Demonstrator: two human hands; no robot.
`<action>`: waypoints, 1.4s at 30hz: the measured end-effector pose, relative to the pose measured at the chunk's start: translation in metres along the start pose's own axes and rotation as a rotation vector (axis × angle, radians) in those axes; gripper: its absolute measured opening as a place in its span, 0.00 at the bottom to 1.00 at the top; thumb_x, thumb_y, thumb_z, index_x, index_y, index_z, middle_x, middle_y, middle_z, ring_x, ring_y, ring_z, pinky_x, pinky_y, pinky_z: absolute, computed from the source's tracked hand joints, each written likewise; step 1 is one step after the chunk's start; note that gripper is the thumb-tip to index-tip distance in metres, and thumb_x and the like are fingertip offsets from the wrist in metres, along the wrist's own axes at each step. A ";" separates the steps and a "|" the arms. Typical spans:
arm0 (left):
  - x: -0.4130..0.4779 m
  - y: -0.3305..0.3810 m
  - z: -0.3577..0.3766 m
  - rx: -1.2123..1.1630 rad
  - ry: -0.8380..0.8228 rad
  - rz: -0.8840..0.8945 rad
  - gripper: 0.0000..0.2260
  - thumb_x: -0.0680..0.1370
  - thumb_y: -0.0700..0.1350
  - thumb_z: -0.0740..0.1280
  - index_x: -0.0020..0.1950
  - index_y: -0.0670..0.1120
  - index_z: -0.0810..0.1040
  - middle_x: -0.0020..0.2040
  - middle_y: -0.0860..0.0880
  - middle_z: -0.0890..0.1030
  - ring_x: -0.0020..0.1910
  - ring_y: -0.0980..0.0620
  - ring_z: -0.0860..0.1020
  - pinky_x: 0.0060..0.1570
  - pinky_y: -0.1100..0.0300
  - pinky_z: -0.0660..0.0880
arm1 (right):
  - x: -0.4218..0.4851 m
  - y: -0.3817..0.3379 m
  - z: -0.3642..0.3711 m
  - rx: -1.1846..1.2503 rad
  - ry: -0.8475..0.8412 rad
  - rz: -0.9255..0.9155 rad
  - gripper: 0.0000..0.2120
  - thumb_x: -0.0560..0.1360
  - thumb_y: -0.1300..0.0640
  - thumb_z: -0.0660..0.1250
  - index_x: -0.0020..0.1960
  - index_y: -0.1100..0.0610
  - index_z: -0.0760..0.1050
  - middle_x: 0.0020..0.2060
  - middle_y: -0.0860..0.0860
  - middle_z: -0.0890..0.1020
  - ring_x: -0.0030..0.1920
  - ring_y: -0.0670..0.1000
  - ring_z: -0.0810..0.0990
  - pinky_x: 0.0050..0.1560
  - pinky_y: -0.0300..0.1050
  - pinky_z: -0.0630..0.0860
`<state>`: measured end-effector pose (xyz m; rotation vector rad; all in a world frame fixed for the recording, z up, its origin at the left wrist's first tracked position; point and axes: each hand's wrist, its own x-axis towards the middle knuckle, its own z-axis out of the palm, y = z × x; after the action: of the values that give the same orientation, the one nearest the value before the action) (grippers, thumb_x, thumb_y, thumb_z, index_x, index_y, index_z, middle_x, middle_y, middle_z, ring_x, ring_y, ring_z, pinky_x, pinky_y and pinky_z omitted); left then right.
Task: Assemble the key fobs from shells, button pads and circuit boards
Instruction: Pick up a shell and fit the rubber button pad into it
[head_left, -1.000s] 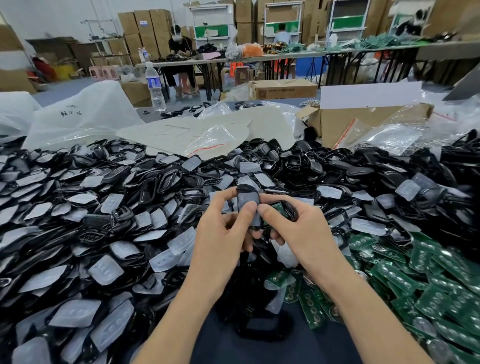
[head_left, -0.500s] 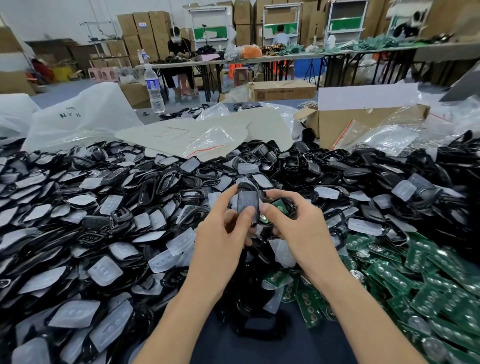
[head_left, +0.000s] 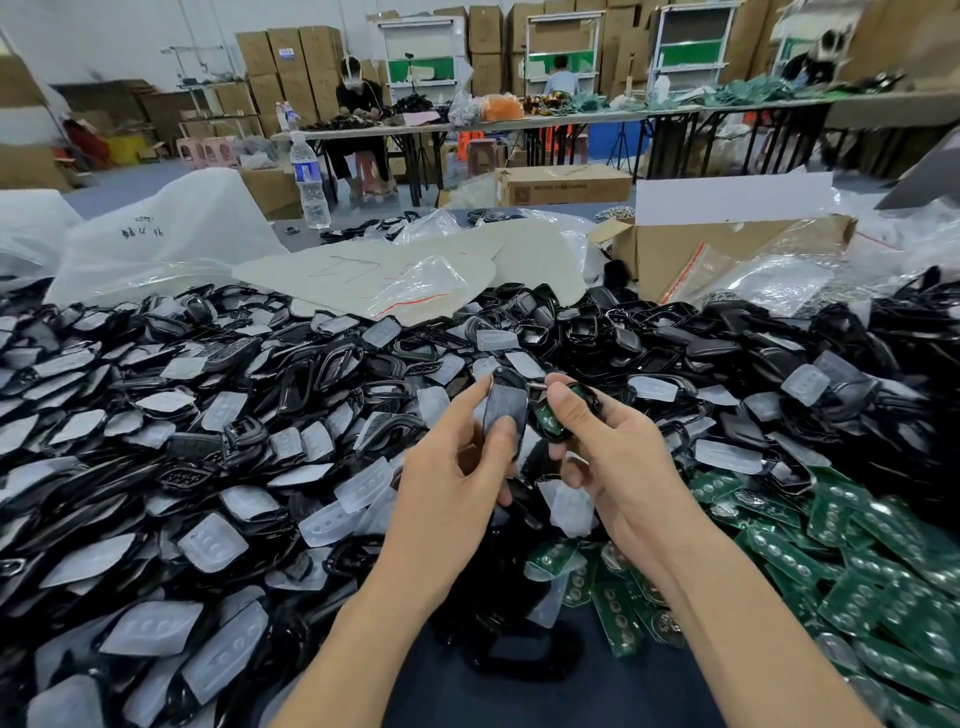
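We are holding two halves up in the middle of the scene, near us and just apart from each other. Our left hand (head_left: 452, 483) is pinching a shell (head_left: 506, 382) between thumb and forefinger. Its pale face is suggesting a pad (head_left: 505, 410) sitting inside, though we cannot be sure. Our right hand (head_left: 623, 467) is curling round the other half (head_left: 582, 395), thumb pressing on its rim, with a green board (head_left: 548, 420) showing in it. We are judging the next step to be closing the two together.

The risks are lying in that closing. If the halves are meeting askew, the clips may be catching on one side only, or the board may be lifting off its seat and getting nipped. The pad may be slipping too, since we are gripping only the shell's edges. A dropped half would be vanishing among the loose shells and pads (head_left: 208, 415) spreading left and far, or among the boards (head_left: 857, 571) piling up near us on the right.

Farther off, bags (head_left: 156, 244), a box (head_left: 727, 254) and a bottle (head_left: 310, 182) are standing at the far side.
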<state>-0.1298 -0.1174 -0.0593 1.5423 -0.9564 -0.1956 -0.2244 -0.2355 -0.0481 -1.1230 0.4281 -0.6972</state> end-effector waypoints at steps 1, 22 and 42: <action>0.000 0.001 0.000 -0.018 0.008 -0.005 0.17 0.82 0.49 0.65 0.63 0.71 0.68 0.35 0.50 0.79 0.30 0.57 0.77 0.35 0.60 0.78 | 0.000 0.000 -0.001 0.026 -0.004 0.011 0.20 0.67 0.46 0.75 0.56 0.54 0.84 0.35 0.46 0.82 0.30 0.45 0.78 0.24 0.36 0.70; 0.003 -0.004 -0.003 -0.063 0.036 -0.037 0.16 0.82 0.49 0.66 0.64 0.69 0.70 0.35 0.52 0.81 0.30 0.56 0.78 0.36 0.63 0.77 | -0.003 0.004 -0.001 -0.129 -0.114 0.039 0.07 0.79 0.57 0.71 0.52 0.47 0.86 0.44 0.52 0.87 0.41 0.50 0.84 0.33 0.38 0.77; -0.001 -0.009 -0.004 0.296 0.064 0.077 0.22 0.81 0.51 0.65 0.73 0.67 0.66 0.31 0.48 0.75 0.32 0.49 0.76 0.40 0.51 0.76 | -0.002 0.010 -0.004 -0.333 -0.167 0.007 0.06 0.80 0.55 0.70 0.49 0.53 0.86 0.46 0.51 0.88 0.40 0.49 0.84 0.43 0.42 0.83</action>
<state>-0.1241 -0.1143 -0.0665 1.7660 -1.0252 0.0525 -0.2255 -0.2337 -0.0590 -1.4817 0.4144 -0.5320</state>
